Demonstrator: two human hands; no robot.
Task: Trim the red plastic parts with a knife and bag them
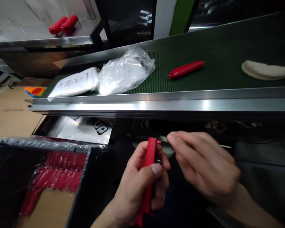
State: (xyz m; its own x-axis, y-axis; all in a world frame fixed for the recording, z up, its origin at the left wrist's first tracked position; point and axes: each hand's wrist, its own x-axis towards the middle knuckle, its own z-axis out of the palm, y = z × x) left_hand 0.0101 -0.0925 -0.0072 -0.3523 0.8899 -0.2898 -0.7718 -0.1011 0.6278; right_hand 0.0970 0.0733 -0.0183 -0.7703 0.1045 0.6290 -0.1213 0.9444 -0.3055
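My left hand point(142, 183) is wrapped round a long red plastic piece point(150, 174), which it holds upright in front of me. A small red nub sticks out at the right of the piece's top end. Just to the right, my right hand point(204, 164) is closed in a pinch. From its fingertips a thin, pale blade-like tool point(163, 138) points toward that nub; most of the tool is hidden by the fingers. I cannot tell whether its tip touches the piece.
A metal-edged green conveyor belt point(223, 79) crosses ahead, carrying a red part point(186, 69), two white plastic-wrapped packs point(123, 74) and a cream curved piece point(263, 71). At lower left stands a lined bin point(85, 171) with several red parts. More red parts point(70, 23) sit on a metal shelf.
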